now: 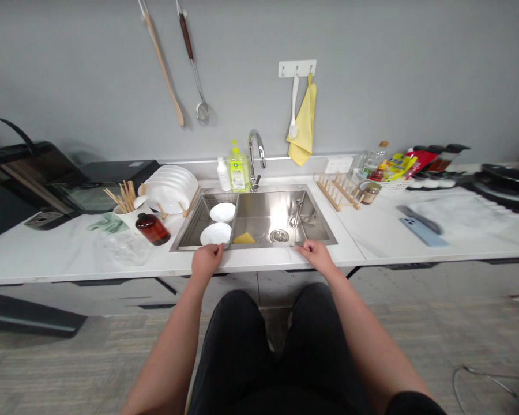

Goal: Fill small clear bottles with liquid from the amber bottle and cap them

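Note:
My left hand rests on the counter's front edge, its fingers curled closed, just in front of the sink's left basin. Right behind it, inside that basin, lie two white bowls, one farther back than the other. On the same edge, farther right, my right hand is also curled closed. I see nothing held in either hand. Between them spans the steel sink, with a yellow sponge or cloth on its floor and a round drain. The chrome faucet stands behind.
White plates stand in a rack on the left, near a brown bottle and a cup of chopsticks. Dish soap stands behind the sink. To the right are a wooden rack, a jar and a phone.

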{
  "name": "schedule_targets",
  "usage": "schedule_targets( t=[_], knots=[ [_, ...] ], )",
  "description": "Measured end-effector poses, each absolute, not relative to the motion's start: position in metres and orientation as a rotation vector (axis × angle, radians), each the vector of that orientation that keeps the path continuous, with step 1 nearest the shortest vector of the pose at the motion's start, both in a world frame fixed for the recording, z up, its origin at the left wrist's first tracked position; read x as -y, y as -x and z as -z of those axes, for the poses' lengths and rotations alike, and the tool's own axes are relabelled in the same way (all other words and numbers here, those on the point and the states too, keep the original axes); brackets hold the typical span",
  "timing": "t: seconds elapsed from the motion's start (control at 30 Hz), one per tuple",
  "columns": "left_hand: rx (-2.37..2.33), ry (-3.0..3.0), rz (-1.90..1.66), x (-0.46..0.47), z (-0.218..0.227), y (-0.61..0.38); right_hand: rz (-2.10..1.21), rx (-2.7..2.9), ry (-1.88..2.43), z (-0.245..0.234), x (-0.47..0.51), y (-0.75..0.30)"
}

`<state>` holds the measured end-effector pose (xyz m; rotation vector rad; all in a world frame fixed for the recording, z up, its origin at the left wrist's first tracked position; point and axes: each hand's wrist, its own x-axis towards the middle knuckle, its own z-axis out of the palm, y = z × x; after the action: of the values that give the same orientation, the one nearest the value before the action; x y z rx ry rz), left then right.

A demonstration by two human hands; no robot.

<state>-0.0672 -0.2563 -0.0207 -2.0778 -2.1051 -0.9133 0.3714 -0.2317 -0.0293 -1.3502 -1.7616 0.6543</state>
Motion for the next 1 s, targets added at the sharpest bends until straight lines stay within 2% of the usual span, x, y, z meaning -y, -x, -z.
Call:
schedule_targets(
  t=[0.7, 0.83, 1.0],
  knots=[
    [2.155, 2.101, 1.101, 0.256, 0.024, 0.083, -0.672, 1.762, 1.354, 0.03, 0.232, -0.375],
    [2.236, 1.729, 1.26, 0.284, 0.009, 0.133, -0.681, 1.745, 1.36, 0.024, 0.236, -0.373],
    [2.336, 0.871, 1.365, 0.315, -0.001, 0.231, -0.682, 1.754, 1.342, 0.023, 0.237, -0.372]
  ],
)
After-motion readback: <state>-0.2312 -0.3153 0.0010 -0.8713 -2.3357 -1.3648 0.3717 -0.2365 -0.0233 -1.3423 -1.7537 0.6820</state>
